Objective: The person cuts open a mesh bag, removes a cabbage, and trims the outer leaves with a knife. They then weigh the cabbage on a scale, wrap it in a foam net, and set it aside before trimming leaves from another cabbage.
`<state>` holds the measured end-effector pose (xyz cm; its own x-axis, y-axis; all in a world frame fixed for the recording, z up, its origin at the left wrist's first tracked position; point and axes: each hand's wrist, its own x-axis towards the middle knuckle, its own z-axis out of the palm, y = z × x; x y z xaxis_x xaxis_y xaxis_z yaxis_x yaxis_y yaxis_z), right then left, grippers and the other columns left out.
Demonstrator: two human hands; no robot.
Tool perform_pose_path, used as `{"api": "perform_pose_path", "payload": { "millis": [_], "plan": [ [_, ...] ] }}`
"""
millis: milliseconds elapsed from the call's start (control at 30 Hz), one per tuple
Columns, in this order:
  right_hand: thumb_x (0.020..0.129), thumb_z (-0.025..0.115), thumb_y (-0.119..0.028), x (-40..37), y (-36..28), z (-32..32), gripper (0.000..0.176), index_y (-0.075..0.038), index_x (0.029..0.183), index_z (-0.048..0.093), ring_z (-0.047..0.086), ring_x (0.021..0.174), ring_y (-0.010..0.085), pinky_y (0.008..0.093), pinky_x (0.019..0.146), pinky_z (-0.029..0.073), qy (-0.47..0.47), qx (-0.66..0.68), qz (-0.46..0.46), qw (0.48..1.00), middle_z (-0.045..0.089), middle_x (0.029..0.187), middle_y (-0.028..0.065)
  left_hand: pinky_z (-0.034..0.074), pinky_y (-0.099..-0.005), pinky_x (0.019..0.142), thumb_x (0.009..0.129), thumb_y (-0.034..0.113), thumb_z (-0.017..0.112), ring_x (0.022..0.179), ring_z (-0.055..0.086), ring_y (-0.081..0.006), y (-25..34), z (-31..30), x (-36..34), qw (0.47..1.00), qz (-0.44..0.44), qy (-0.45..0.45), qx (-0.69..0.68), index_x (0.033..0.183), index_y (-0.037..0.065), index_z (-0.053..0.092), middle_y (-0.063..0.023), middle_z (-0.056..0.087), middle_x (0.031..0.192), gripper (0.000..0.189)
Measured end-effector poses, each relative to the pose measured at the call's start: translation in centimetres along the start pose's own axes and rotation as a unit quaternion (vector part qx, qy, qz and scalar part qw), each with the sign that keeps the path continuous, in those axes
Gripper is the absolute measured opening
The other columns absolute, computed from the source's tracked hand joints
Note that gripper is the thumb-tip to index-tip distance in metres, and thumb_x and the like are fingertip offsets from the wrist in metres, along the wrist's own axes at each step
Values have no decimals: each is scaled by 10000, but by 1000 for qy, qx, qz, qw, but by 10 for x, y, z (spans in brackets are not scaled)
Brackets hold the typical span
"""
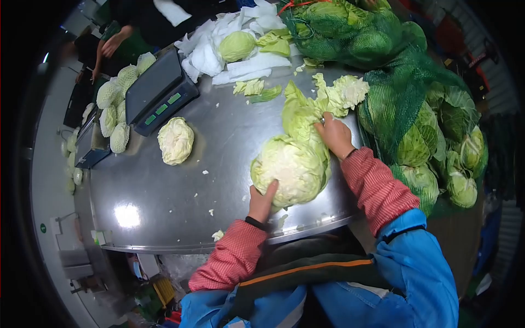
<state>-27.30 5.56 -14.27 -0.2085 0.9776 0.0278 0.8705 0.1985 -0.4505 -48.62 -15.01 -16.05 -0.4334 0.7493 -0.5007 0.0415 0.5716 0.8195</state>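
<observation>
A pale green cabbage [290, 174] rests on the metal table just in front of me, its whitish side facing up. My left hand [262, 202] grips its near left side, thumb lying over the top. Beyond it, my right hand [334, 134] is closed on a loose outer cabbage leaf [299, 117] that extends away from the far side of the head. More torn leaves [345, 94] lie just past my right hand. To the left sits a smaller trimmed cabbage [176, 141], apart from both hands.
A digital scale [161, 90] stands at the back left, beside cabbages in white foam nets [117, 98]. White foam sleeves [205, 52] are heaped at the back with a cabbage [237, 46] on them. Green mesh sacks of cabbages [407, 109] crowd the right. Another person's hand [116, 41] shows at upper left.
</observation>
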Motion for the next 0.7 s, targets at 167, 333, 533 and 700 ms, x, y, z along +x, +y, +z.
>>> {"api": "perform_pose_path", "payload": {
  "millis": [167, 333, 533, 700],
  "plan": [
    [986, 483, -318, -63, -29, -51, 245, -95, 1058, 555, 645, 718, 401, 499, 619, 508, 7, 46, -89, 995, 663, 826, 191, 427, -430, 1023, 655, 460, 865, 1229, 506, -398, 89, -34, 18, 908, 272, 63, 312, 1336, -86, 434, -309, 509, 1290, 974],
    [923, 543, -181, -155, -24, -63, 107, -75, 918, 534, 610, 542, 315, 417, 473, 496, -1, -55, -173, 983, 584, 704, 141, 457, -391, 995, 708, 429, 850, 1151, 583, -332, 87, -1, 93, 937, 200, -227, 173, 1330, -67, 467, -240, 584, 1239, 883],
    [919, 530, -148, -181, 0, -50, 104, -59, 866, 521, 606, 530, 334, 442, 478, 492, 5, -75, -68, 995, 578, 654, 155, 477, -350, 964, 765, 444, 813, 1095, 618, -278, 61, 14, 69, 977, 84, -190, 43, 1359, -80, 413, -230, 609, 1213, 887],
    [957, 538, -269, -161, -9, -66, 230, -45, 905, 541, 619, 610, 403, 493, 547, 502, -11, 82, -13, 996, 626, 669, 198, 468, -351, 968, 745, 370, 848, 1148, 570, -295, 22, 33, 22, 988, 123, -88, -17, 1366, -96, 354, -251, 553, 1259, 920]
  ]
}}
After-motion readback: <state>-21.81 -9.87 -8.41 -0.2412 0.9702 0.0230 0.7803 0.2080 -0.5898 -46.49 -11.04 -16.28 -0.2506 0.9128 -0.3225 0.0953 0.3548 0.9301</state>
